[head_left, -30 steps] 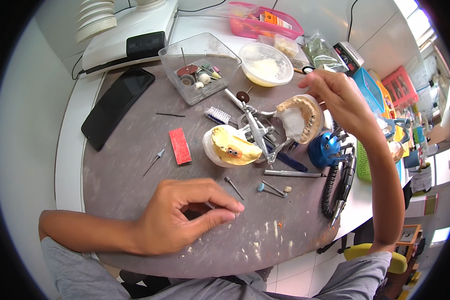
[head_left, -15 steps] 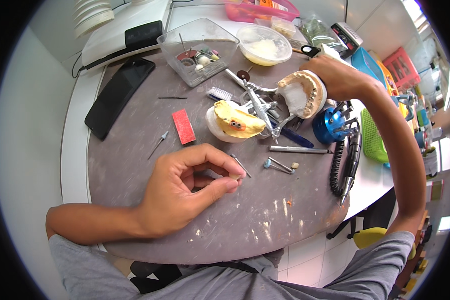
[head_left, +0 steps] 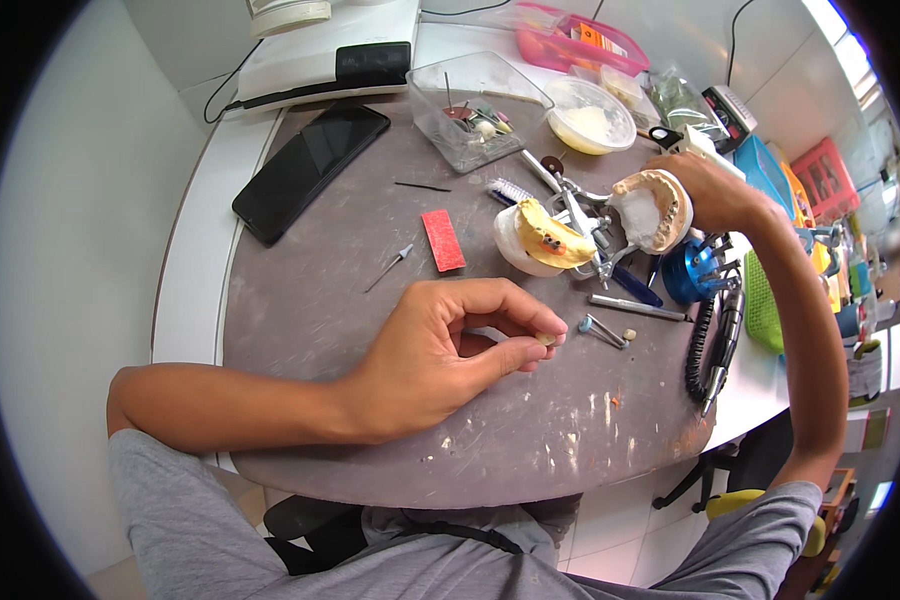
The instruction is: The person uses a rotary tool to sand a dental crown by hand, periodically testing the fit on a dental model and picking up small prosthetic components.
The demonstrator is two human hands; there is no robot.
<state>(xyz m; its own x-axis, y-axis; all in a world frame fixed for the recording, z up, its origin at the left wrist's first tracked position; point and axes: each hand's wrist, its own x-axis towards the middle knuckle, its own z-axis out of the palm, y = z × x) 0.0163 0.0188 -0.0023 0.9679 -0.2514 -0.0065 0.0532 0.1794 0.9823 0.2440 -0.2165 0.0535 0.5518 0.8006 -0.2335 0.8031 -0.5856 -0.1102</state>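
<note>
One wide head-worn fisheye view, downward from close above the workbench (head_left: 490, 440)

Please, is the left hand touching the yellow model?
Apart. The head view shows a strip of table between the left hand and the yellow model.

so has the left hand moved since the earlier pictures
Yes: the left hand has moved forward and is now closer to the red rectangular piece.
</note>
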